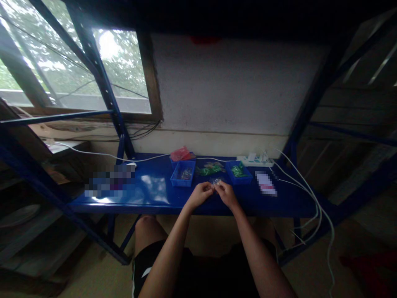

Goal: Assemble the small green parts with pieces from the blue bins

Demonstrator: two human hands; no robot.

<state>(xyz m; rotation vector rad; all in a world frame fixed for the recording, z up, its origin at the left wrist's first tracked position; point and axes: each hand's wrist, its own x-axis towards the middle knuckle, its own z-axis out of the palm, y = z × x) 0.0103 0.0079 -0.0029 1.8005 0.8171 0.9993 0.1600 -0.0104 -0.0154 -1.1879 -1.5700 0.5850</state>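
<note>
My left hand and my right hand meet over the front part of the blue table. The fingers of both are closed in a pinch around something too small to make out. Just behind the fingertips lies a small clear, shiny heap. Left of the hands stands a blue bin with small clear or metallic pieces; to their right another blue bin holds green items. Between the bins lie green packets.
A red packet rests on a bin at the back. A white power strip with plugs and white cables is at the back right. Blurred-out items lie at the right and far left. Blue metal posts frame the table.
</note>
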